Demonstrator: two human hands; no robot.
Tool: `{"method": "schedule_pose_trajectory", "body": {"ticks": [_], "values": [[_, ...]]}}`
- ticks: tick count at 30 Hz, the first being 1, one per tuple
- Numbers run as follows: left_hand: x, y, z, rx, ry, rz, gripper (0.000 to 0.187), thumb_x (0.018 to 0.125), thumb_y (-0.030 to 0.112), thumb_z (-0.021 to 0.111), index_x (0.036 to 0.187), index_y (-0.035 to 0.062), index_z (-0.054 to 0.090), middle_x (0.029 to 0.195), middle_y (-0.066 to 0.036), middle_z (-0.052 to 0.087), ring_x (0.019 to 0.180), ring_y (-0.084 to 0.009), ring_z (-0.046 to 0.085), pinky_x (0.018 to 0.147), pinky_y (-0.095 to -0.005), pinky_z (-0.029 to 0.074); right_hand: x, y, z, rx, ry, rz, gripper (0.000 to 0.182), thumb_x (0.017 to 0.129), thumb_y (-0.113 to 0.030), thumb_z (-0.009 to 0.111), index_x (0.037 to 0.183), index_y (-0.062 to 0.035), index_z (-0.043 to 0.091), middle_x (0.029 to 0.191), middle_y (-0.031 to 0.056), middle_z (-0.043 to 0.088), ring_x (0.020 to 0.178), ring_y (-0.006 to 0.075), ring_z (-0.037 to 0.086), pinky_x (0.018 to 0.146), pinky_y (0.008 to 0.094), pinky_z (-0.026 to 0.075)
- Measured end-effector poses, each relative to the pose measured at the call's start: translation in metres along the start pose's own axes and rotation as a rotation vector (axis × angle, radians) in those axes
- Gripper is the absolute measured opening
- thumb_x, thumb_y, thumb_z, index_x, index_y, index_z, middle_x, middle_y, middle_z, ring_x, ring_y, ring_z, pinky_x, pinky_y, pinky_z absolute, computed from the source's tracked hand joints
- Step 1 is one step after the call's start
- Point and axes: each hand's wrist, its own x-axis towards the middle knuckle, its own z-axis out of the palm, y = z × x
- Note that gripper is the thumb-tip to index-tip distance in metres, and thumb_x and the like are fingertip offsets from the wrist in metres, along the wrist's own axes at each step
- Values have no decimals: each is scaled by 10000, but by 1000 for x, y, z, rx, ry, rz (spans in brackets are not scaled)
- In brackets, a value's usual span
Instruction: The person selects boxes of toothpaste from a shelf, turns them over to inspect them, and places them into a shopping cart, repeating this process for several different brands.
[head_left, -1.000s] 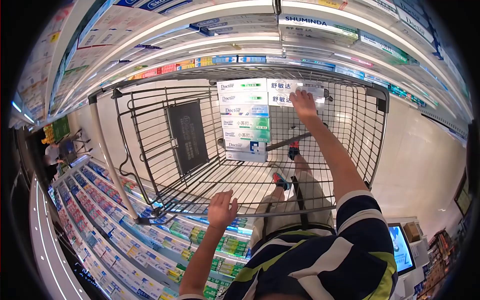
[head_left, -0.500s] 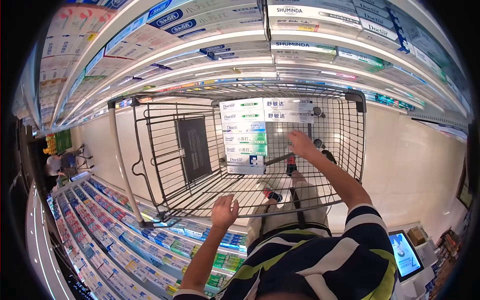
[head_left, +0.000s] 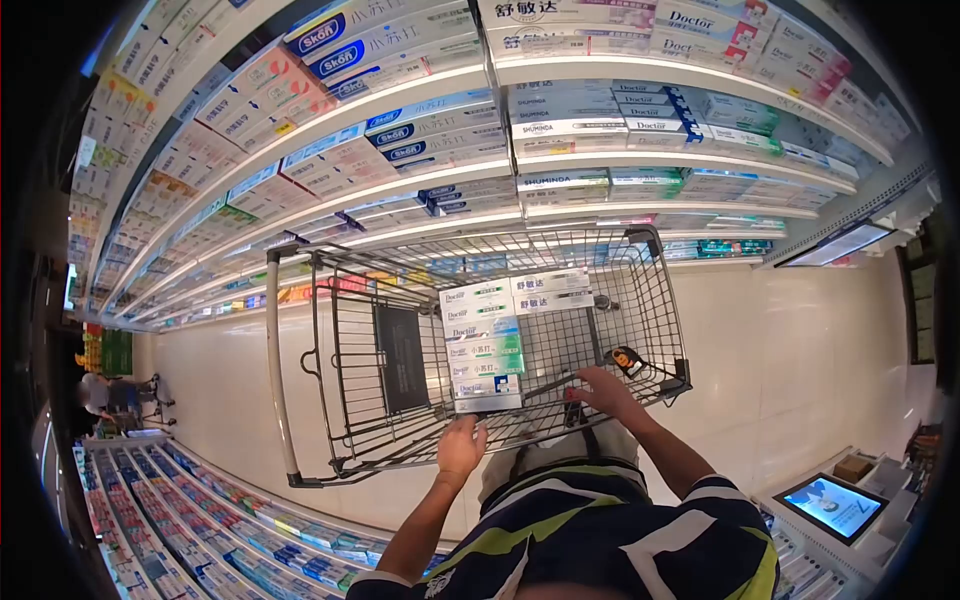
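Note:
A wire shopping cart point(head_left: 275, 350) stands across in front of me, its handle at the left. Inside it, a stack of Doctor toothpaste boxes point(head_left: 482, 350) fills the middle. Two white boxes with Chinese lettering point(head_left: 552, 292) lie against the stack's far right end. My left hand point(head_left: 462, 447) is at the cart's near rim, just below the stack, with its fingers loosely extended and nothing in them. Farther right, my right hand point(head_left: 606, 392) reaches over the near rim, fingers stretched out and empty.
Lit shelves point(head_left: 690, 165) packed with toothpaste boxes run behind the cart. More stocked rows point(head_left: 200, 510) stand at lower left. A tablet-like screen point(head_left: 832, 506) sits at lower right. Far left in the aisle is a person point(head_left: 97, 392). Pale floor point(head_left: 790, 370) lies right of the cart.
The view has tilted up, showing more shelving. My right hand has drawn back from over the cart's middle to its near rim. My left hand now overlaps the near rim.

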Motion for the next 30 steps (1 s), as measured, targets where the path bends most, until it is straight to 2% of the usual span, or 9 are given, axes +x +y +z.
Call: {"method": "schedule_pose_trajectory", "body": {"ticks": [3, 5, 6, 7, 10, 12, 16, 21, 30], "values": [[-1, 3, -6, -54, -9, 23, 255, 852, 271, 566, 936, 34, 606, 873, -167, 642, 848, -348, 598, 736, -432, 480, -24, -1, 8, -67, 171, -30, 337, 770, -210, 650, 1053, -35, 596, 1011, 157, 616, 916, 335, 598, 818, 407, 477], [-3, -2, -6, -132, -28, 73, 273, 852, 288, 573, 943, 32, 606, 879, -171, 641, 854, -354, 595, 748, -430, 477, -34, -3, 14, -91, 281, 52, 284, 766, -197, 640, 1004, -44, 625, 971, 147, 629, 885, 335, 609, 787, 410, 491], [-4, -4, -6, -159, -8, 105, 311, 854, 314, 576, 958, 23, 606, 864, -172, 639, 854, -358, 591, 761, -427, 474, -36, -5, 17, -112, 368, 66, 194, 770, -177, 621, 905, -39, 635, 908, 143, 638, 849, 336, 613, 736, 425, 497], [-6, -8, -8, -163, 1, 119, 311, 854, 314, 576, 958, 23, 606, 864, -172, 639, 854, -358, 591, 761, -427, 474, -36, -7, 19, -119, 383, 63, 194, 770, -177, 621, 905, -39, 635, 908, 143, 638, 849, 336, 613, 736, 425, 497], [-15, -17, -14, -199, -20, 285, 364, 840, 348, 593, 995, 18, 601, 903, -173, 633, 884, -346, 590, 776, -421, 473, -34, -12, 20, -158, 517, 93, 115, 774, -151, 594, 796, -38, 594, 799, 151, 633, 763, 349, 614, 672, 446, 489], [-20, -27, -22, -39, -76, 523, 428, 811, 384, 623, 1033, 20, 585, 951, -165, 623, 914, -336, 585, 794, -413, 475, -36, -19, 21, -167, 539, 139, 117, 775, -154, 594, 809, -43, 599, 800, 152, 636, 762, 349, 616, 673, 445, 492], [-28, -70, -40, 122, -245, 499, 493, 770, 406, 656, 1092, 44, 560, 970, -156, 618, 927, -330, 585, 815, -414, 477, -35, -23, 26, -203, 524, 307, 140, 775, -161, 592, 858, -50, 610, 819, 159, 648, 776, 347, 627, 691, 439, 502], [-34, -128, -71, 243, -327, 366, 460, 766, 355, 658, 1099, 59, 544, 959, -154, 622, 914, -337, 595, 791, -432, 487, -37, -25, 30, -215, 533, 344, 186, 777, -167, 590, 925, -60, 629, 853, 171, 656, 795, 343, 637, 717, 433, 511], [-37, -144, -78, 236, -403, 300, 475, 776, 358, 644, 1139, 70, 541, 963, -164, 633, 910, -348, 609, 791, -448, 498, -40, -27, 38, -245, 591, 338, 159, 787, -182, 563, 888, -75, 622, 813, 164, 650, 800, 351, 630, 712, 453, 505]]}}
